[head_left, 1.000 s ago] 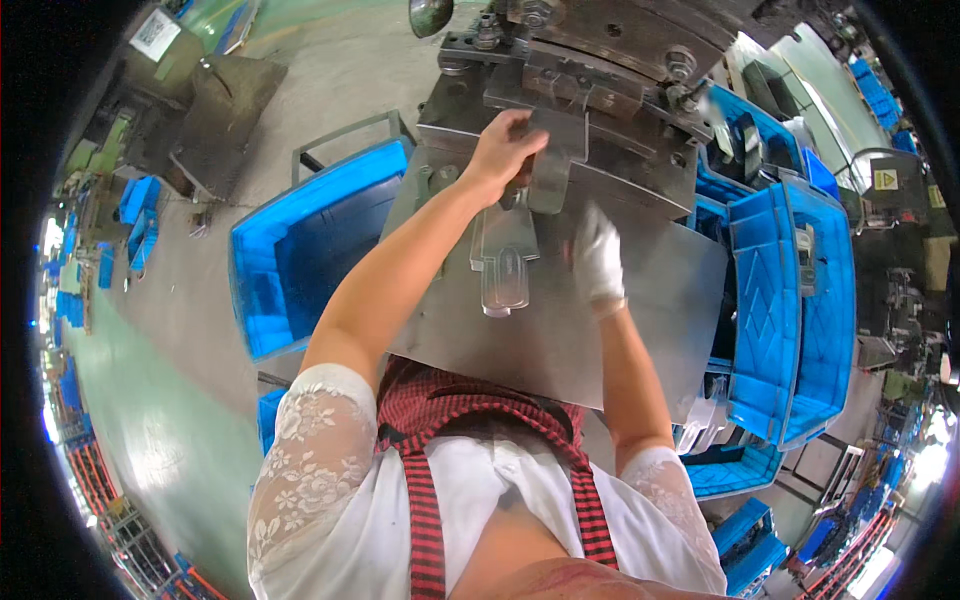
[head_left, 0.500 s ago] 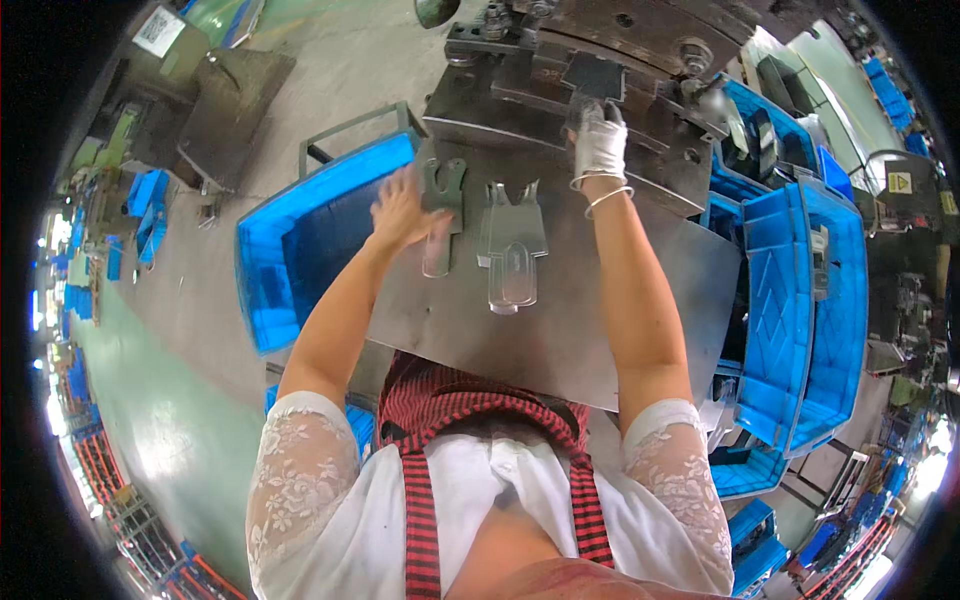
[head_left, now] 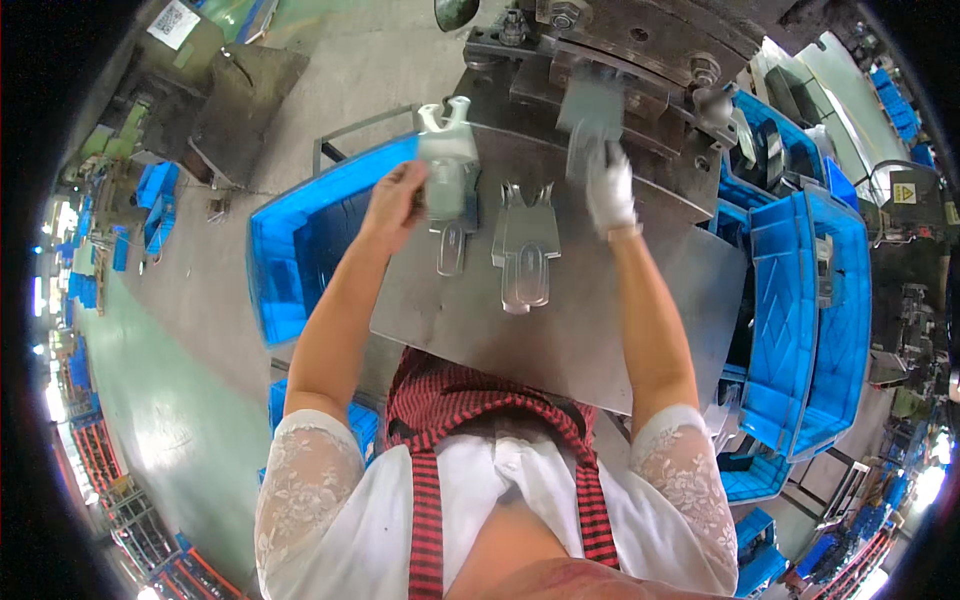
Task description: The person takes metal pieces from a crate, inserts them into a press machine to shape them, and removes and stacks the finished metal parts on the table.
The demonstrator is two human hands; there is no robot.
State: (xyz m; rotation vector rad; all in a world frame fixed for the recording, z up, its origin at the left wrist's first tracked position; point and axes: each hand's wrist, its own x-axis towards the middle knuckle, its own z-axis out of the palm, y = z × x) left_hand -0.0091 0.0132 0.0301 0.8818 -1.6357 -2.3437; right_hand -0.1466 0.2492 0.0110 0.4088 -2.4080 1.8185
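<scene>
My bare left hand [head_left: 396, 206] is closed on the side of a flat metal plate [head_left: 448, 148] with a two-pronged end, raised above the table. Under it, another metal plate [head_left: 452, 252] lies partly covered. To its right, similar forked plates [head_left: 526, 245] lie on the steel table [head_left: 470, 325], prongs pointing away from me; they seem to overlap. My right hand [head_left: 611, 196], in a white glove, is closed on the near end of another metal plate [head_left: 592, 112], blurred by motion. That plate's far end is at the front of the press die [head_left: 645, 105].
The press bed [head_left: 520, 150] borders the table's far side. A blue bin [head_left: 275, 270] stands left of the table. More blue bins [head_left: 775, 320] are at the right, some holding metal parts. A lever-like dark round piece [head_left: 455, 12] hangs at the top.
My left hand has taken hold of the left forked plate and lifted it. My right hand has drawn back from the die toward me with a plate. The view has shifted slightly.
</scene>
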